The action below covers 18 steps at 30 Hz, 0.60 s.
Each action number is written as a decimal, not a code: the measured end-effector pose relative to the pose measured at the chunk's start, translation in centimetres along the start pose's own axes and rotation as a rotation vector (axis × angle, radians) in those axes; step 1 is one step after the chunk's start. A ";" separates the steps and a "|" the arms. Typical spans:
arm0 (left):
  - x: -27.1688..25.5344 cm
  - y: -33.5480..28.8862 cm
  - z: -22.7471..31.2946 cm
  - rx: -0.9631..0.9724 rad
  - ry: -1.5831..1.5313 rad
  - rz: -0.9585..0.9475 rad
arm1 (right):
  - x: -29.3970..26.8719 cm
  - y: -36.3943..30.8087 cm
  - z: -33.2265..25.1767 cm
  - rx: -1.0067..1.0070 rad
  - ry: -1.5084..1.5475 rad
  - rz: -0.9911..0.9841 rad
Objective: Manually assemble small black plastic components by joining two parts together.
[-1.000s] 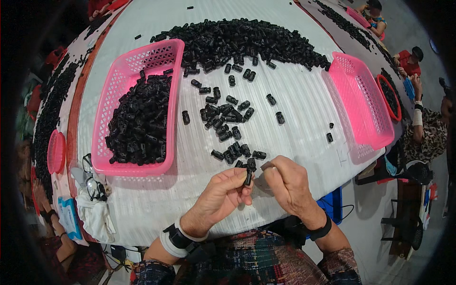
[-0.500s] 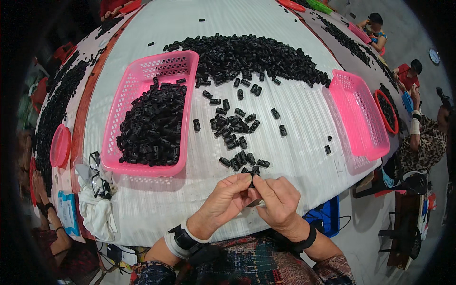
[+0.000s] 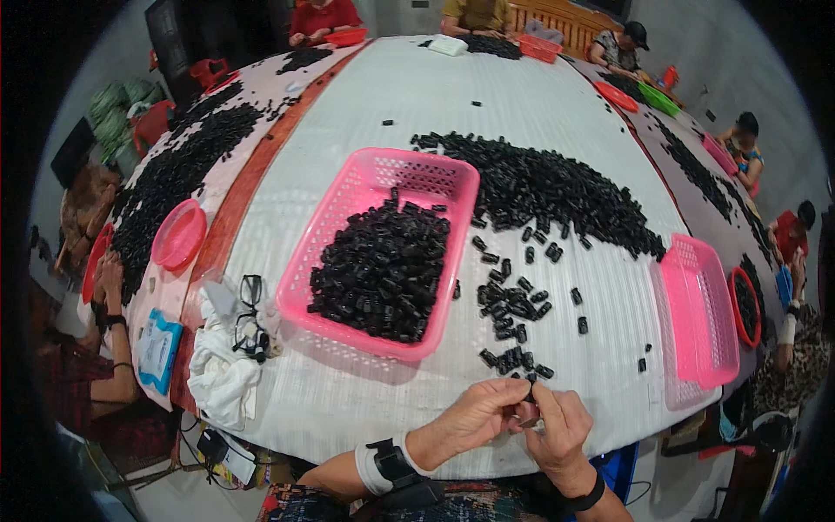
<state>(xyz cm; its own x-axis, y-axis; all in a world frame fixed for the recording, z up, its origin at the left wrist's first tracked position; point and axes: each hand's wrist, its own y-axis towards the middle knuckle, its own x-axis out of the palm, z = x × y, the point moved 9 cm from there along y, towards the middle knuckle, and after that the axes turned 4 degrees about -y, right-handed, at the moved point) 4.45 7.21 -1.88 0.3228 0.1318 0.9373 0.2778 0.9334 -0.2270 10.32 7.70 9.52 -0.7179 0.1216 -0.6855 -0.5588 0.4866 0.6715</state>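
My left hand [image 3: 470, 418] and my right hand [image 3: 561, 428] meet near the table's front edge. Their thumbs and fingers pinch one small black plastic cord lock [image 3: 530, 393], mostly covered by the fingertips. Just beyond the fingers lies a loose cluster of cord locks [image 3: 511, 306]. Farther back, a long heap of the same pieces [image 3: 557, 187] curves to the right. Left of the cluster, a pink perforated basket [image 3: 291, 291] holds many cord locks. Another pink basket [image 3: 696, 348] stands at the right with its pink bottom showing.
Eyeglasses [image 3: 250, 317] and a white cloth [image 3: 224, 374] lie left of the basket, beside a blue-and-white packet [image 3: 159, 352]. Several people sit around the table with more black heaps and coloured baskets. A blue crate [image 3: 619, 470] is below the front edge at right.
The view has tilted up, so the table's far end and more people show, and everything sits lower and farther right. Both hands still pinch a cord lock together.
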 end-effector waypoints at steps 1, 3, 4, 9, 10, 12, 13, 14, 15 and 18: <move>-0.1 -0.2 0.4 0.021 0.002 0.005 | 0.2 0.1 -0.2 -0.014 -0.011 -0.016; -0.4 -0.3 0.3 -0.020 -0.006 0.028 | 0.7 0.2 -0.5 -0.037 -0.021 -0.032; -0.5 -0.3 0.3 -0.012 -0.007 0.026 | 0.7 0.2 -0.5 -0.043 -0.011 -0.011; -1.2 0.2 0.1 -0.008 -0.024 0.037 | 0.8 0.0 -0.4 -0.040 -0.017 -0.007; -1.2 0.3 0.1 -0.006 -0.025 0.037 | 0.8 0.0 -0.3 -0.036 -0.024 -0.003; -1.4 0.3 0.1 -0.004 -0.037 0.047 | 0.9 0.0 -0.3 -0.035 -0.031 0.000; -1.4 0.4 0.1 -0.002 -0.039 0.046 | 0.9 -0.1 -0.2 -0.035 -0.034 -0.002; -1.3 0.4 0.0 -0.008 -0.034 0.037 | 0.9 -0.1 -0.1 -0.035 -0.038 -0.004; -1.3 0.4 0.1 -0.013 -0.029 0.029 | 0.8 0.0 -0.2 -0.038 -0.036 -0.005; -0.2 -0.2 0.6 -0.035 -0.006 -0.026 | 0.2 1.2 0.1 0.102 0.067 -0.079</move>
<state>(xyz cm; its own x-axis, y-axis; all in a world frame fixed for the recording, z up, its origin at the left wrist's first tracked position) 3.84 7.20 -1.84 0.3097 0.1101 0.9444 0.3175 0.9243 -0.2119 9.53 8.39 10.14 -0.7013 0.0228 -0.7125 -0.5720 0.5785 0.5815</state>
